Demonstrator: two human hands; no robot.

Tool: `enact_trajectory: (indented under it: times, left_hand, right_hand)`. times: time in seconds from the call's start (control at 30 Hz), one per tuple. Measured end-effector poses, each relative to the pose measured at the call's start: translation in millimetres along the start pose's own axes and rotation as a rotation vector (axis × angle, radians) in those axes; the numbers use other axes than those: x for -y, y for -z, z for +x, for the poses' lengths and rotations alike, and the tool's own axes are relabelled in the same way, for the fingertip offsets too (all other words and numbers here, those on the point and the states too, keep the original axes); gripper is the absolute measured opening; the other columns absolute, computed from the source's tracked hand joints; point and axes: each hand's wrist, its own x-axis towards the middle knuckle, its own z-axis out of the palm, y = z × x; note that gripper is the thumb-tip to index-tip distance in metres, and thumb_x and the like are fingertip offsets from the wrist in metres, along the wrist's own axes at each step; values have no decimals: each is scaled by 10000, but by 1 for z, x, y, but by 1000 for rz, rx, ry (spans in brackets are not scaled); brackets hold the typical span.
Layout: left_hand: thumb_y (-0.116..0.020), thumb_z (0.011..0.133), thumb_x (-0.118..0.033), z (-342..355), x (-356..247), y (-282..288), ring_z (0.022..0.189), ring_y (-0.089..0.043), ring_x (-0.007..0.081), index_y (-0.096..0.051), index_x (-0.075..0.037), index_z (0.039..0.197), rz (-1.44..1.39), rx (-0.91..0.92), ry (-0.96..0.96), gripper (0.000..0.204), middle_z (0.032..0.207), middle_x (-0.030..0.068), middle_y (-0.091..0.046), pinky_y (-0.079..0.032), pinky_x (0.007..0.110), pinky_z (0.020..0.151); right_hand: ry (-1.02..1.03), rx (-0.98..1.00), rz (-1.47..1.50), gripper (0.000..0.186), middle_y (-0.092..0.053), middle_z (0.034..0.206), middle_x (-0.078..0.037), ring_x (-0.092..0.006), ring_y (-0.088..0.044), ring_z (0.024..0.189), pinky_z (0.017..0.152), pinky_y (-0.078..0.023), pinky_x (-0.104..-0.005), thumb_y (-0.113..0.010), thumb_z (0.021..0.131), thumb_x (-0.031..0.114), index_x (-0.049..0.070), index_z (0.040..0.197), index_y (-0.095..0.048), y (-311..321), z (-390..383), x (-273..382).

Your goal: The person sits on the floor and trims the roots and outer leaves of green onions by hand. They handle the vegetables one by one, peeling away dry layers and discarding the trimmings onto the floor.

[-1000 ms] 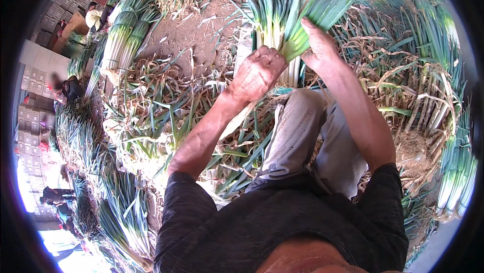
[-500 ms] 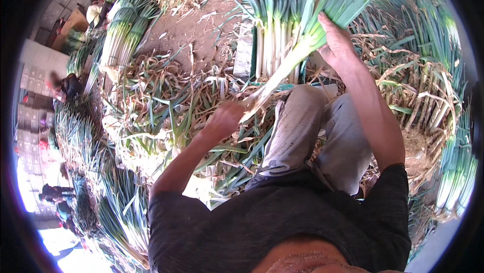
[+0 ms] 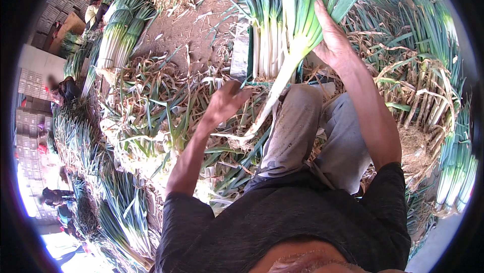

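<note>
My right hand (image 3: pixel 334 41) grips a long leek (image 3: pixel 285 70) at the base of its green leaves. The white shank slants down to the left, and its root end hangs beside my left knee. From that end a thin pale strip (image 3: pixel 231 135) trails leftward. My left hand (image 3: pixel 225 104) is off the leek, to the left of the shank, with its fingers apart over the loose husks; its fingertips are partly blurred. Behind the held leek, a row of cleaned leeks (image 3: pixel 266 49) stands upright in a green-edged holder (image 3: pixel 262 84) just past my knees.
Dry peelings (image 3: pixel 166 101) cover the ground to my left. Tied leek bundles (image 3: pixel 118 41) stand at the far left. Unpeeled leeks with dry leaves (image 3: pixel 428 91) are heaped on the right. Several people, one of them a person in dark clothes (image 3: pixel 69 89), are at the left edge.
My left hand has come off the leek's lower shank and moved up and slightly left, its fingers opening. The leek has swung more upright, with my right hand still around it.
</note>
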Motion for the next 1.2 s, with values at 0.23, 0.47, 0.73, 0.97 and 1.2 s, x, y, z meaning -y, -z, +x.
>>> enact_trajectory:
  times: [0.23,0.47,0.73,0.97,1.2]
  left_hand:
    - [-615,821,-429,80,-115,-57,765,-547,143,-467,39,1152,-752,7,-25,591,944,99,-575,-465,276,638]
    - [-555,885,-361,70,-123,-55,566,-459,66,-577,10,951,-219,-187,-264,378,691,4,-559,-383,218,509]
    - [-394,938,-248,70,-116,-77,635,-584,186,-549,6,981,-1035,-174,-62,301,715,85,-595,-485,308,575]
    - [-371,962,-301,67,-83,-67,442,-322,88,-383,-103,747,-1511,46,-105,293,559,-16,-365,-333,234,403]
    - [-579,855,-163,28,-52,-49,372,-363,48,-552,-53,942,-350,-355,18,143,504,-20,-466,-254,237,289]
  right_hand:
    - [-44,148,166,445,-600,1062,-57,-174,-595,947,823,-510,-343,-559,860,396,91,1178,-496,4,-2,-15]
    - [18,190,151,487,-603,1049,-65,-181,-602,933,815,-513,-353,-534,859,444,79,1178,-491,-4,-1,-9]
    - [-6,196,116,564,-606,1051,-63,-197,-592,908,752,-520,-348,-534,804,550,92,1132,-556,8,-11,2]
    - [-86,175,202,719,-409,1347,-70,-327,-373,1228,970,-357,-526,-577,712,632,150,1236,-474,5,-17,8]
    - [-72,481,424,485,-625,879,-69,-234,-517,1069,994,-366,-436,-711,667,472,93,960,-633,47,-1,44]
